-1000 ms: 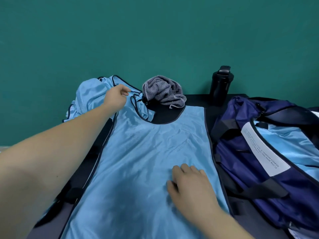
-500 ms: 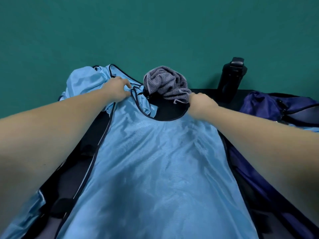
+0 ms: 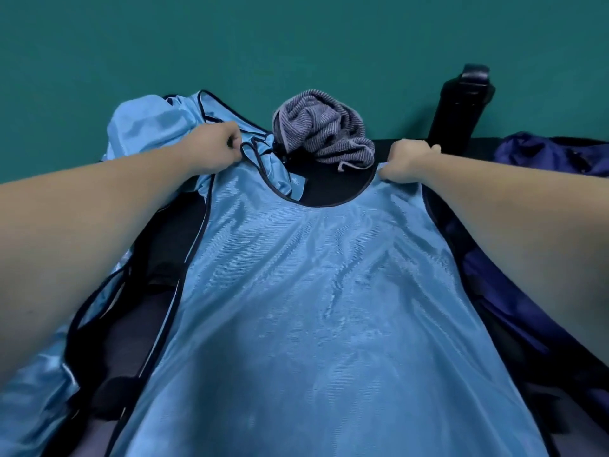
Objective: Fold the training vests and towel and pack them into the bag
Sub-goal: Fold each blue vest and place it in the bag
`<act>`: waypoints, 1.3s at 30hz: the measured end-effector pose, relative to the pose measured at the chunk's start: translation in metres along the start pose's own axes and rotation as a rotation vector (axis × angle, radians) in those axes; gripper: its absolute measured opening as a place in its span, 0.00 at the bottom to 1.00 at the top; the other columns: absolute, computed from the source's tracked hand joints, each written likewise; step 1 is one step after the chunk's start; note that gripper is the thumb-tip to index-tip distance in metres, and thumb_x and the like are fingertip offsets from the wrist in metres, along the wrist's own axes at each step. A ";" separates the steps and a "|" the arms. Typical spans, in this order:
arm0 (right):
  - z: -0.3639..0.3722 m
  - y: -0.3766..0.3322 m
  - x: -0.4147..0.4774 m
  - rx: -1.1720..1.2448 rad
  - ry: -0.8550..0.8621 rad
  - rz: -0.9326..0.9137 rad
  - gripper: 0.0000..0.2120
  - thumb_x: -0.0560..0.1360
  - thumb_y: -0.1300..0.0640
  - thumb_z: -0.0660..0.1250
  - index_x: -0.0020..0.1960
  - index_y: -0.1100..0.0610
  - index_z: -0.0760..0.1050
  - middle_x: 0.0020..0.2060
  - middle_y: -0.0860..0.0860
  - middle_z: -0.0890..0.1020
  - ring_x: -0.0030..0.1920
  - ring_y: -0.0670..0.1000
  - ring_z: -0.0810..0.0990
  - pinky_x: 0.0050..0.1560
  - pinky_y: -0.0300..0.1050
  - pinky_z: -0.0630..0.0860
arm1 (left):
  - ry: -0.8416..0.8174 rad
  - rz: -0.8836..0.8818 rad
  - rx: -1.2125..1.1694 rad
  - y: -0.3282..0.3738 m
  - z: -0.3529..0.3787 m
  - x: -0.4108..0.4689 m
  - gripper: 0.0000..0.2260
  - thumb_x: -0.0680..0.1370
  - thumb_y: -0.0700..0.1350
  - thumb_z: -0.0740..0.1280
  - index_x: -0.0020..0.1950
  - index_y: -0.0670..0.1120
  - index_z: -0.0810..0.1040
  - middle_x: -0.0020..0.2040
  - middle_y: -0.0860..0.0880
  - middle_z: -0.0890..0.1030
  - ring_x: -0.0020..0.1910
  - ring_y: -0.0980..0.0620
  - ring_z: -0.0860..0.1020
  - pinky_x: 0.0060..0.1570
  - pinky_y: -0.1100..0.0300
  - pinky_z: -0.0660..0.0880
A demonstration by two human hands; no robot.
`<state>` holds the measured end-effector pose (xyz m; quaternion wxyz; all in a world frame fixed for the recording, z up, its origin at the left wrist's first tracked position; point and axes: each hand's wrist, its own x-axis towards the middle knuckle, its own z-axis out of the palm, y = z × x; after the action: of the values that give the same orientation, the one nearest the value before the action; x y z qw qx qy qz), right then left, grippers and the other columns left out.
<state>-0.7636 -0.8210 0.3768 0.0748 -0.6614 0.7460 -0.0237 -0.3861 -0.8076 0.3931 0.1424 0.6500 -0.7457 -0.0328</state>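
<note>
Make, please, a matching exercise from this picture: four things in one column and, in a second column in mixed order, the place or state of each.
Column 1
1. spread vest
2. towel
3. bottle
4. bag

Column 2
a. black, stands at the back by the green wall
b. grey striped, lies crumpled beyond the neckline
c. light blue, gripped at its shoulders by the left hand and the right hand
d. navy, at the far right of the view

Pairs: 1-c, 2-b, 3-a, 4-d
</note>
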 end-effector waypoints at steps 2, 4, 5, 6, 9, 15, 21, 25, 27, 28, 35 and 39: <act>-0.005 0.001 -0.004 0.082 0.009 -0.005 0.13 0.74 0.49 0.70 0.49 0.58 0.81 0.50 0.56 0.83 0.54 0.62 0.79 0.68 0.57 0.69 | 0.003 -0.001 -0.010 0.003 -0.005 -0.003 0.05 0.80 0.44 0.70 0.53 0.47 0.76 0.45 0.50 0.78 0.48 0.44 0.76 0.47 0.55 0.69; -0.011 0.000 -0.010 0.130 0.049 -0.033 0.11 0.74 0.51 0.70 0.50 0.57 0.83 0.49 0.54 0.84 0.53 0.61 0.79 0.66 0.55 0.72 | -0.005 -0.015 -0.020 0.006 -0.013 -0.006 0.08 0.79 0.45 0.71 0.57 0.48 0.77 0.50 0.48 0.80 0.51 0.44 0.77 0.49 0.53 0.73; -0.015 -0.001 -0.014 0.121 0.075 -0.059 0.10 0.74 0.52 0.69 0.51 0.56 0.83 0.49 0.54 0.84 0.53 0.60 0.79 0.64 0.53 0.72 | -0.010 -0.016 -0.011 0.007 -0.018 -0.007 0.10 0.79 0.46 0.71 0.59 0.48 0.78 0.53 0.47 0.81 0.54 0.43 0.78 0.52 0.52 0.74; -0.021 -0.002 -0.020 0.105 0.096 -0.092 0.09 0.74 0.52 0.69 0.51 0.55 0.82 0.48 0.53 0.83 0.52 0.60 0.79 0.61 0.51 0.72 | -0.017 -0.017 0.001 0.009 -0.024 -0.009 0.10 0.79 0.46 0.71 0.60 0.47 0.80 0.54 0.46 0.81 0.55 0.43 0.78 0.54 0.52 0.74; -0.039 -0.002 -0.039 0.095 0.131 -0.191 0.06 0.75 0.52 0.70 0.49 0.52 0.78 0.44 0.51 0.80 0.50 0.59 0.77 0.55 0.50 0.71 | -0.047 -0.037 0.005 0.018 -0.045 -0.019 0.09 0.80 0.47 0.71 0.52 0.41 0.82 0.45 0.42 0.82 0.43 0.45 0.75 0.43 0.54 0.71; -0.090 0.003 -0.097 0.195 0.168 -0.349 0.05 0.74 0.55 0.72 0.47 0.56 0.79 0.40 0.51 0.82 0.43 0.56 0.79 0.41 0.46 0.73 | -0.072 -0.084 -0.153 0.042 -0.098 -0.074 0.12 0.79 0.52 0.73 0.45 0.43 0.81 0.37 0.48 0.76 0.37 0.48 0.70 0.36 0.55 0.67; -0.130 0.015 -0.179 0.234 0.166 -0.484 0.03 0.72 0.58 0.73 0.44 0.54 0.81 0.38 0.47 0.83 0.40 0.51 0.80 0.40 0.44 0.74 | -0.052 -0.043 -0.179 0.059 -0.150 -0.149 0.09 0.77 0.53 0.75 0.43 0.50 0.82 0.38 0.51 0.79 0.36 0.49 0.72 0.38 0.55 0.68; -0.138 0.028 -0.233 0.303 0.093 -0.495 0.06 0.70 0.56 0.77 0.44 0.50 0.81 0.38 0.46 0.85 0.37 0.46 0.81 0.41 0.44 0.78 | -0.065 -0.016 -0.194 0.072 -0.170 -0.209 0.08 0.77 0.55 0.76 0.43 0.53 0.83 0.39 0.53 0.81 0.37 0.51 0.73 0.39 0.56 0.70; -0.140 0.034 -0.258 0.357 0.051 -0.503 0.07 0.70 0.56 0.79 0.45 0.49 0.82 0.38 0.47 0.86 0.36 0.45 0.81 0.42 0.45 0.79 | -0.069 0.003 -0.189 0.079 -0.179 -0.240 0.08 0.77 0.55 0.76 0.44 0.52 0.83 0.38 0.54 0.82 0.36 0.52 0.73 0.38 0.57 0.70; -0.140 0.036 -0.271 0.372 0.036 -0.510 0.08 0.70 0.55 0.79 0.45 0.49 0.82 0.39 0.47 0.86 0.36 0.44 0.81 0.43 0.45 0.80 | -0.073 0.010 -0.187 0.083 -0.182 -0.256 0.08 0.77 0.54 0.76 0.44 0.52 0.83 0.38 0.54 0.82 0.36 0.52 0.73 0.38 0.57 0.70; -0.128 0.049 -0.369 0.346 -0.049 -0.573 0.06 0.72 0.56 0.78 0.45 0.48 0.83 0.36 0.42 0.84 0.35 0.39 0.78 0.41 0.38 0.73 | -0.106 0.030 -0.213 0.096 -0.179 -0.351 0.06 0.77 0.54 0.77 0.44 0.54 0.85 0.36 0.55 0.82 0.35 0.54 0.74 0.39 0.57 0.71; -0.101 0.059 -0.413 0.210 -0.084 -0.669 0.05 0.73 0.58 0.76 0.46 0.50 0.82 0.36 0.36 0.81 0.39 0.35 0.78 0.38 0.31 0.68 | -0.150 0.055 -0.215 0.094 -0.159 -0.398 0.05 0.76 0.54 0.77 0.44 0.56 0.85 0.35 0.56 0.82 0.33 0.57 0.74 0.39 0.56 0.73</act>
<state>-0.7894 -0.4115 0.5014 0.1611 -0.8582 0.4778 -0.0961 -0.3899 -0.3821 0.5001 0.1559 0.6061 -0.7640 -0.1571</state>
